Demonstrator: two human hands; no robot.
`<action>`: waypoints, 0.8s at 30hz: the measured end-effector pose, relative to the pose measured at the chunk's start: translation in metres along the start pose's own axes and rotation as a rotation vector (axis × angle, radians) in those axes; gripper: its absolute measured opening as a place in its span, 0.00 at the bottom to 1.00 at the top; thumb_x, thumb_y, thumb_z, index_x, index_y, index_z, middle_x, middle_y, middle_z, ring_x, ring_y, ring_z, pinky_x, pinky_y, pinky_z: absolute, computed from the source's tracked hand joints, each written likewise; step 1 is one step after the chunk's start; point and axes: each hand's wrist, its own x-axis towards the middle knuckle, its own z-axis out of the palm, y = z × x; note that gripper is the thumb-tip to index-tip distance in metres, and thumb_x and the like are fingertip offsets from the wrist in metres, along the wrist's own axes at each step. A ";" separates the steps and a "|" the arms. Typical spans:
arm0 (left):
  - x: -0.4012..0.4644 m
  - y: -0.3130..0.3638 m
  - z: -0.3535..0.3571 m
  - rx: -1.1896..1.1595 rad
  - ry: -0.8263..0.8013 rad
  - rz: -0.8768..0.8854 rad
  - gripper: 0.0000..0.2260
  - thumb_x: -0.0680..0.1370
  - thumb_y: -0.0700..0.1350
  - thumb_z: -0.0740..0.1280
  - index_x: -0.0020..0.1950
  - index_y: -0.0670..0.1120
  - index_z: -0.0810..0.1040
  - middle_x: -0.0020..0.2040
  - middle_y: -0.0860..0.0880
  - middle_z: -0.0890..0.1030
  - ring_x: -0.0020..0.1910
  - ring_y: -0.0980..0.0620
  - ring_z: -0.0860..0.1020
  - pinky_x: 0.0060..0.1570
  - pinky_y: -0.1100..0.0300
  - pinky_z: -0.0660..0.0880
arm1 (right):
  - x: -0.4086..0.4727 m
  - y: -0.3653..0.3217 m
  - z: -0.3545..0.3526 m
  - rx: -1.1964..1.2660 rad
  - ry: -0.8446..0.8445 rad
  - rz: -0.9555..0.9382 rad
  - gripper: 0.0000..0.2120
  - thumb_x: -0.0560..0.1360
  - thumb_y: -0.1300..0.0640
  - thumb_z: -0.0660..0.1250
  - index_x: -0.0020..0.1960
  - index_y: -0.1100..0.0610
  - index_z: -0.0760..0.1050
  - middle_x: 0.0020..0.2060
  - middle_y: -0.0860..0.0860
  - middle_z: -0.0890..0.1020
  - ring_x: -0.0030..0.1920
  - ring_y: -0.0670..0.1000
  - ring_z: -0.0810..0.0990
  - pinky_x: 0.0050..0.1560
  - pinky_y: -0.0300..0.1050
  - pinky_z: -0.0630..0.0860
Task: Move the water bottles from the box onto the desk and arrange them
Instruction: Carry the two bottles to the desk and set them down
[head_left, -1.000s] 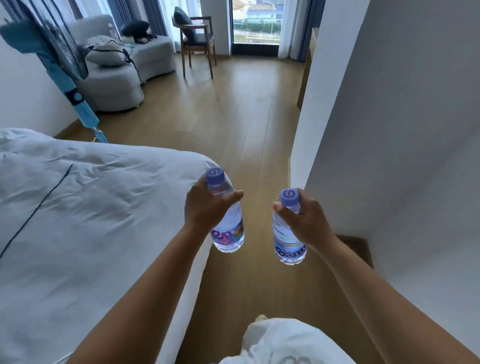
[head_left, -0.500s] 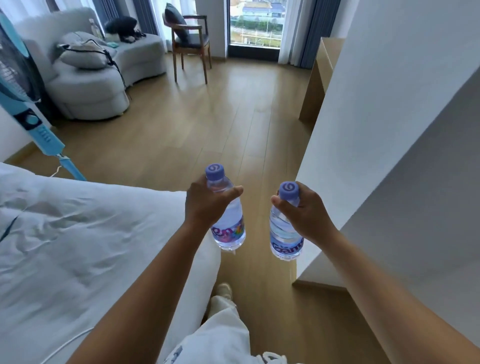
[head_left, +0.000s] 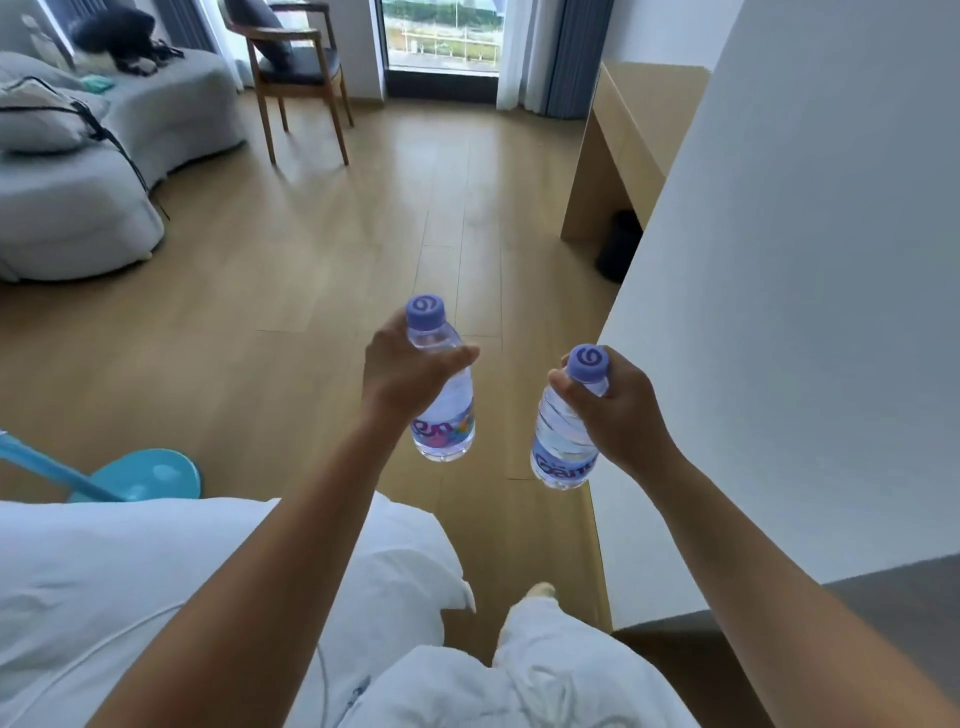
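Floor (head_left: 322, 291): pale wood planks run under and ahead of both your hands.
Wall (head_left: 810, 312): a white wall stands just beside your right hand, on its outer side.
Bed (head_left: 130, 571): white bedding lies below and outward of your left forearm.
Sofa (head_left: 78, 197): a grey sofa sits far ahead of your left hand, off to its outer side.
Desk (head_left: 628, 119): the light wooden desk stands well ahead of your right hand, against the wall; its top is only partly in view.
Chair (head_left: 296, 67): a wooden chair with a dark seat stands far ahead of your left hand.
Fan base (head_left: 150, 475): a round turquoise base rests on the floor, outward of your left wrist.
Left hand (head_left: 405, 374): you hold it closed around the upper body of the left bottle, thumb across the front.
Right hand (head_left: 618, 410): you have it wrapped around the shoulder of the right bottle, just under the cap.
Left bottle (head_left: 447, 410): clear, purple cap, roughly upright, held in the air over the floor.
Right bottle (head_left: 563, 447): clear, purple cap, tilted slightly, held in the air near the wall, apart from the other bottle.
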 end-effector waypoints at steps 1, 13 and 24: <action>0.015 -0.002 0.003 0.001 -0.004 -0.004 0.13 0.65 0.47 0.77 0.39 0.53 0.72 0.38 0.56 0.79 0.42 0.52 0.79 0.43 0.63 0.71 | 0.015 0.005 0.004 -0.002 0.005 0.006 0.07 0.74 0.55 0.68 0.47 0.59 0.75 0.39 0.51 0.79 0.39 0.45 0.77 0.40 0.24 0.70; 0.239 0.002 0.098 -0.027 -0.030 -0.035 0.13 0.65 0.47 0.78 0.41 0.48 0.75 0.39 0.50 0.81 0.43 0.48 0.80 0.47 0.55 0.76 | 0.250 0.081 0.032 0.020 -0.012 -0.012 0.07 0.74 0.55 0.69 0.45 0.57 0.75 0.36 0.50 0.78 0.37 0.47 0.76 0.38 0.27 0.71; 0.447 0.035 0.199 -0.105 -0.080 0.006 0.15 0.66 0.45 0.78 0.43 0.51 0.73 0.42 0.49 0.78 0.43 0.49 0.77 0.47 0.57 0.74 | 0.477 0.141 0.011 0.015 0.119 -0.013 0.08 0.73 0.51 0.69 0.46 0.53 0.73 0.36 0.44 0.76 0.38 0.45 0.76 0.38 0.25 0.71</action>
